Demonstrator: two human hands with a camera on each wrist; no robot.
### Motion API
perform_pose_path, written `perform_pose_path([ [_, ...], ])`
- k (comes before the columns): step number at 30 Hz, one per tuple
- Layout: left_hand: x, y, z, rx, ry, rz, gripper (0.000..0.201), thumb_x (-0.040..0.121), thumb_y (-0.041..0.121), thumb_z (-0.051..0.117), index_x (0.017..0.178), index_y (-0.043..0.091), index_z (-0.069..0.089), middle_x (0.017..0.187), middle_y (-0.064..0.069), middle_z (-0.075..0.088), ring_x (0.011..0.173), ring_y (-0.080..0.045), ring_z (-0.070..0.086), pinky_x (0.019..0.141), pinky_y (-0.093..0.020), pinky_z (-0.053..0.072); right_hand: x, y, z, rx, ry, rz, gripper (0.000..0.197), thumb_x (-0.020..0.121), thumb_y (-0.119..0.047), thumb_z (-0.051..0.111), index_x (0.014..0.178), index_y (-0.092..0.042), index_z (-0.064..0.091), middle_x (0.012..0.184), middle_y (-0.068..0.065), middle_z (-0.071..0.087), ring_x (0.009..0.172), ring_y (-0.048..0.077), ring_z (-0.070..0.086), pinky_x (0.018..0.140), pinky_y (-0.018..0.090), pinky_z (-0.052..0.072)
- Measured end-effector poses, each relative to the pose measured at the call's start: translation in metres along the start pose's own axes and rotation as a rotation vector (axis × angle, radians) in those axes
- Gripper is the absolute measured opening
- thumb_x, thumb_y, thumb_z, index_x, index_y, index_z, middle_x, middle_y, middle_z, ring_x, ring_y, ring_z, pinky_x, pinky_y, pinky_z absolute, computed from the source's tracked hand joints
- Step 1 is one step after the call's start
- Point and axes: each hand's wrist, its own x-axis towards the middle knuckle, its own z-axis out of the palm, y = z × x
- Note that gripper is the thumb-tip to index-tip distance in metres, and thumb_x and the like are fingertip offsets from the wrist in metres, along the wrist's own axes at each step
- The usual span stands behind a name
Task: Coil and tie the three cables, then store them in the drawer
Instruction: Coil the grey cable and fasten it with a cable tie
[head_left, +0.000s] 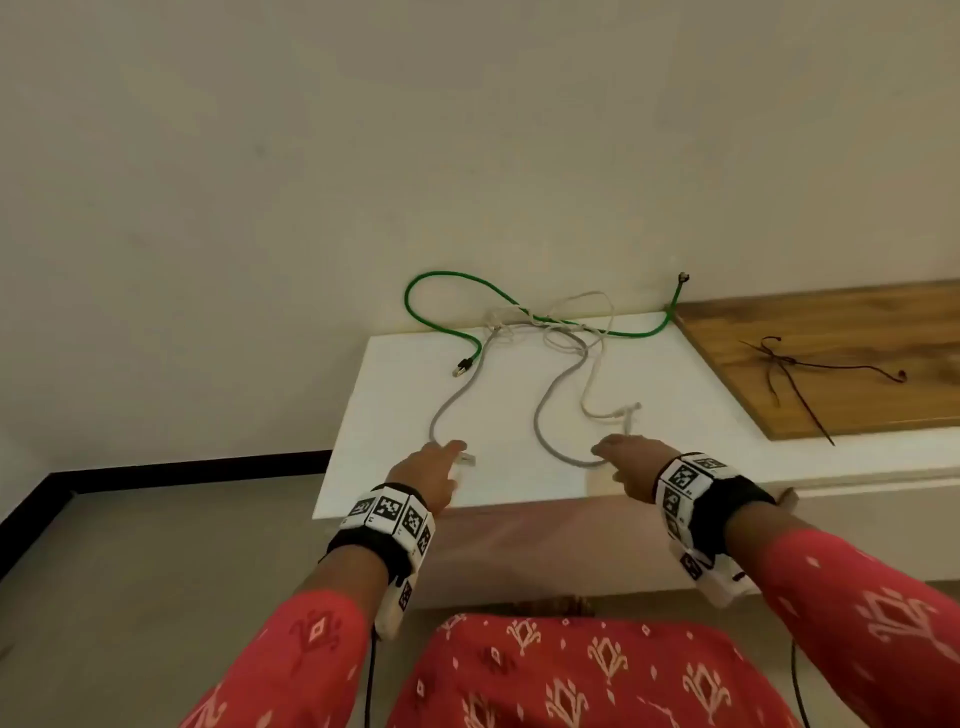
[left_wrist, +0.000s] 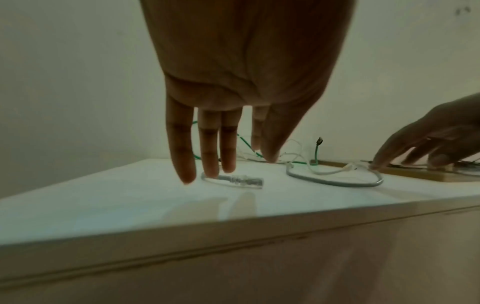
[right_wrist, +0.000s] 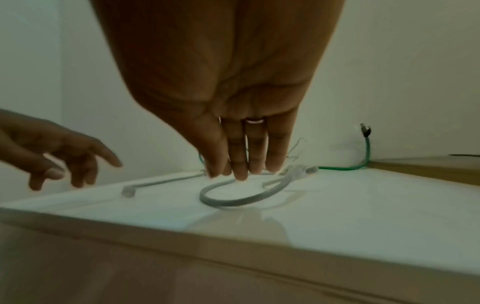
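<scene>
Three cables lie tangled on a white cabinet top (head_left: 675, 415): a green cable (head_left: 441, 317), a grey cable (head_left: 545, 410) and a thin white cable (head_left: 592, 410). My left hand (head_left: 431, 467) hovers with straight fingers (left_wrist: 207, 156) just over the grey cable's clear plug end (left_wrist: 241, 182). My right hand (head_left: 623, 462) reaches down with straight fingers (right_wrist: 239, 164) onto the grey cable's near loop (right_wrist: 233, 200). Neither hand grips anything. The green cable's far plug (right_wrist: 365, 129) sticks up against the wall.
A wooden board (head_left: 831, 364) lies right of the white top, with thin dark ties (head_left: 795, 374) on it. A pale wall stands right behind the cables. The cabinet's front face (left_wrist: 259, 267) drops below the near edge. Grey floor lies to the left.
</scene>
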Motion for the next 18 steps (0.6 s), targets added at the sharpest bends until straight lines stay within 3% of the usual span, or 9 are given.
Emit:
perform_pose_path([
  [4,0.017,0.001,0.009,0.054,-0.127,0.026,0.058,0.09,0.007,0.041,0.142,0.027,0.024,0.143,-0.011,0.034,0.127,-0.033,0.039,0.102,-0.045,0.039,0.018,-0.005,0.01,-0.037,-0.035,-0.008,0.043,0.09,-0.016,0.052,0.131,-0.012,0.04,0.134,0.011,0.044,0.122,0.03,0.046,0.1,0.038,0.04],
  [8,0.022,0.001,0.017,0.042,-0.072,0.034,0.052,0.09,0.009,0.043,0.139,0.022,0.03,0.142,-0.008,0.037,0.126,-0.03,0.039,0.1,-0.045,0.041,0.017,-0.008,0.009,-0.089,-0.011,-0.019,0.025,0.092,-0.021,0.05,0.116,-0.016,0.053,0.117,0.007,0.059,0.112,0.025,0.05,0.092,0.033,0.036],
  [13,0.015,0.009,0.018,-0.042,0.017,0.08,0.057,0.091,0.02,0.048,0.142,0.02,0.022,0.137,-0.011,0.039,0.124,-0.028,0.041,0.098,-0.043,0.043,-0.009,-0.014,-0.024,0.316,0.135,-0.13,0.019,0.094,-0.017,0.045,0.104,-0.012,0.06,0.088,-0.001,0.051,0.08,0.015,0.046,0.072,0.023,0.034],
  [16,0.008,0.022,0.011,-0.18,0.135,0.145,0.068,0.09,0.026,0.052,0.145,0.02,0.012,0.138,-0.012,0.037,0.123,-0.027,0.04,0.098,-0.042,0.043,-0.037,-0.018,-0.057,0.614,0.192,-0.235,0.011,0.093,-0.015,0.047,0.088,-0.019,0.056,0.072,-0.007,0.051,0.064,0.005,0.045,0.061,0.015,0.036],
  [18,0.002,0.032,0.003,-0.332,0.264,0.209,0.072,0.09,0.03,0.053,0.146,0.021,0.009,0.143,-0.009,0.033,0.127,-0.025,0.037,0.102,-0.041,0.039,-0.058,-0.023,-0.074,0.817,0.183,-0.331,0.009,0.087,-0.022,0.048,0.084,-0.019,0.056,0.067,-0.005,0.051,0.057,0.008,0.044,0.057,0.014,0.039],
])
